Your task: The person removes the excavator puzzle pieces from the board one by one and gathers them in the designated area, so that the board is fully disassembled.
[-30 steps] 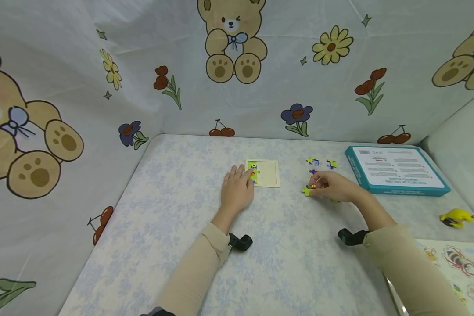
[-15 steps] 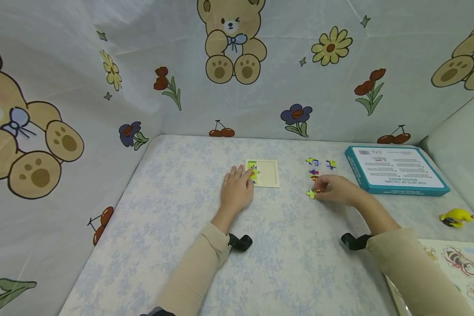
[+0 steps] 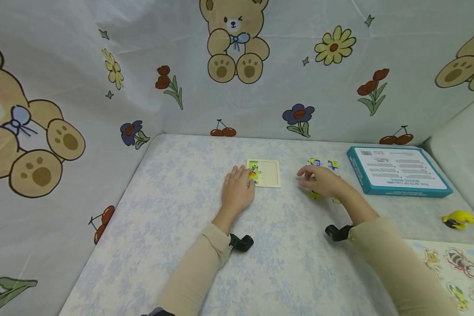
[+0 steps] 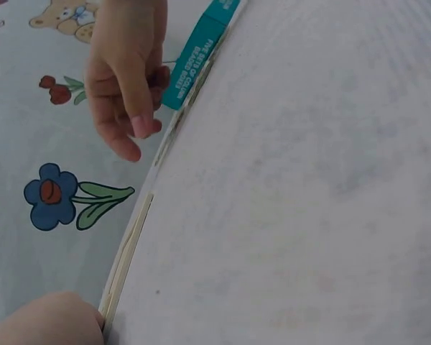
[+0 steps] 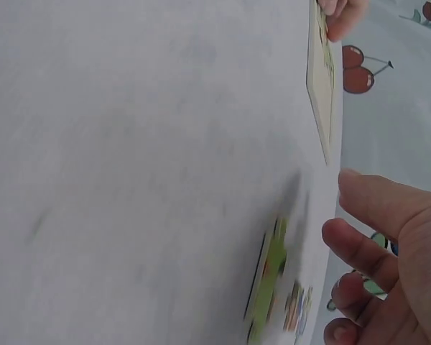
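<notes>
A small wooden puzzle tray (image 3: pixel 270 174) lies on the table, with joined green puzzle pieces (image 3: pixel 254 170) along its left side. My left hand (image 3: pixel 238 188) rests flat at the tray's left edge, fingertips on those pieces. To the right, my right hand (image 3: pixel 324 181) is over the loose pieces, thumb and fingers spread apart and holding nothing. Around it lie a blue and yellow puzzle piece (image 3: pixel 314 162), another puzzle piece (image 3: pixel 332 164) and a green puzzle piece (image 3: pixel 315 195); the hand partly covers others. In the right wrist view, a green piece (image 5: pixel 267 277) lies below the fingers.
A teal box (image 3: pixel 399 171) with a white label lies at the back right. Nearer are a yellow toy (image 3: pixel 459 218) and a sheet of animal pictures (image 3: pixel 438 263), partly under the right sleeve. A bear-patterned curtain (image 3: pixel 241 105) stands behind the table.
My right hand first shifted slightly right with a green puzzle piece in its fingers, then let go and rose left over the pieces, fingers parting. The left hand stays in place.
</notes>
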Demonstrator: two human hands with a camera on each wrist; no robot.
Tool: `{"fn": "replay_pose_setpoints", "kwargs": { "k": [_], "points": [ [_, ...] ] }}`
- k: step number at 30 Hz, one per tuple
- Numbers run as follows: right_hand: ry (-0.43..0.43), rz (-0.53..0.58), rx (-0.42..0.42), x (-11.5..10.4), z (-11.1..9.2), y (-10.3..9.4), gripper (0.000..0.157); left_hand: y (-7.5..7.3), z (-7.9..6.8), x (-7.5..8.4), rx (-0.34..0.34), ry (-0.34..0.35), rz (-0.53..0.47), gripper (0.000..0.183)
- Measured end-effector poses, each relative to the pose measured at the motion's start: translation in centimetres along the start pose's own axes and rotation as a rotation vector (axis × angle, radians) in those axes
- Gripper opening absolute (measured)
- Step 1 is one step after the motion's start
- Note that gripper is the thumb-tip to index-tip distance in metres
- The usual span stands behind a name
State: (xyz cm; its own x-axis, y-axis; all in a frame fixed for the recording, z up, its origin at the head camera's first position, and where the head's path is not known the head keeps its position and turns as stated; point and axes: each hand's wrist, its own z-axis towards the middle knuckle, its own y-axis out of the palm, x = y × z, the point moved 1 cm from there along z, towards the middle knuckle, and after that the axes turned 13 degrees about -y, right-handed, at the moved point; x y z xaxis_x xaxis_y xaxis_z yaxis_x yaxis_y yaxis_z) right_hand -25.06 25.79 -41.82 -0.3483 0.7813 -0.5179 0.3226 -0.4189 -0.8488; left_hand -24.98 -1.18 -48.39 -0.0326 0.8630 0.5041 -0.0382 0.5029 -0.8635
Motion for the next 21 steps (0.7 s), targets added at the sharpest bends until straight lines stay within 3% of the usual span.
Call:
{"fn": "replay_pose_setpoints", "kwargs": {
  "k": [13, 21],
  "points": [
    [-0.016, 0.050, 0.055, -4.3, 8.0, 2.6, 0.032, -0.2, 0.0, 0.0, 0.008, 0.007, 0.025, 0.043],
    [-0.035, 0.004, 0.067, -5.7, 10.4, 3.9, 0.027, -0.2, 0.1, -0.1, 0.014, 0.019, 0.037, 0.042]
  ]
}}
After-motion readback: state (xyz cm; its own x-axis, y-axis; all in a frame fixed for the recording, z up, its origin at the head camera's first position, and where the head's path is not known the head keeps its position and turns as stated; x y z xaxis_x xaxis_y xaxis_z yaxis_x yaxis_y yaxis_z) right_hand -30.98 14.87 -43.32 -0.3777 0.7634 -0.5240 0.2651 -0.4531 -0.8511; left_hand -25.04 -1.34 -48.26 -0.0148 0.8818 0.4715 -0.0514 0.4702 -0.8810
